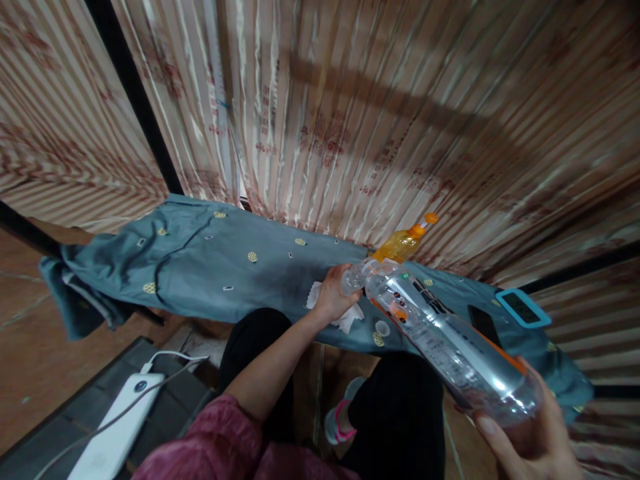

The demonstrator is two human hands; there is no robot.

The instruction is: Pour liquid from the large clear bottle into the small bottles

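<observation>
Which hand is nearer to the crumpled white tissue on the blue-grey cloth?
Left. The left hand rests on the crumpled white tissue; the right hand is far off, holding the clear plastic bottle's base.

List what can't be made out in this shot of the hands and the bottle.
- Head view: the neck and cap end of the clear plastic bottle are covered by the left hand.
- The crumpled white tissue lies mostly under that hand.
- The right hand is cut off by the bottom edge.
- The label print is blurred, so it is unreadable.
- The orange bottle behind is partly hidden by the clear one.
</observation>
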